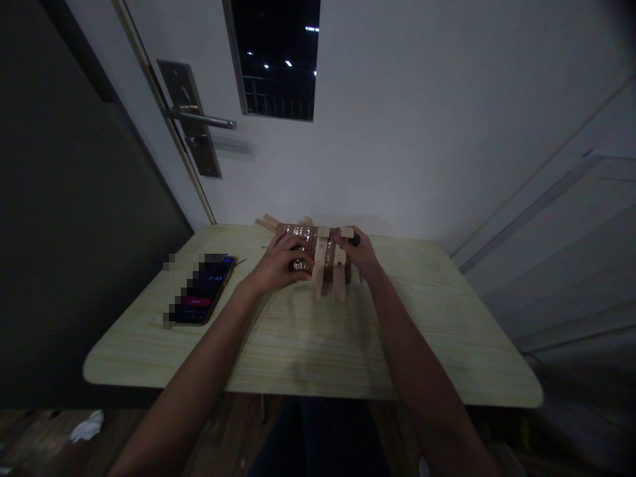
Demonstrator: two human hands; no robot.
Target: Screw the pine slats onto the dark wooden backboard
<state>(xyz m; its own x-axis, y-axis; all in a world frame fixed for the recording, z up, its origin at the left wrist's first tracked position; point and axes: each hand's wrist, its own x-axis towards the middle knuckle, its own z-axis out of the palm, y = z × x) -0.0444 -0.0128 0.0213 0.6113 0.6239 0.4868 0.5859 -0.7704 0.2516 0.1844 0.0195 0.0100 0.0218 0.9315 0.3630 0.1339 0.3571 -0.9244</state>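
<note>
A clear, ribbed plastic bottle [299, 231] lies on its side near the back of the table, with brown parts around it. Flat wooden strips [320, 255] with small screws are fixed across its right part and stick out toward me; more wooden strips [268, 221] jut out at its left end. My left hand [288, 258] wraps over the bottle's left and middle part. At the right end, my right hand [360, 250] is closed by the strips, near a small black round piece [354, 240]. Some of its fingers are hidden behind the assembly.
A phone [209, 291] with a lit screen, partly pixelated, lies on the left of the pale wood table [308, 351]. A thin dark rod [241, 261] is beside it. Behind the table stands a white door [397, 132] with a metal handle [209, 121].
</note>
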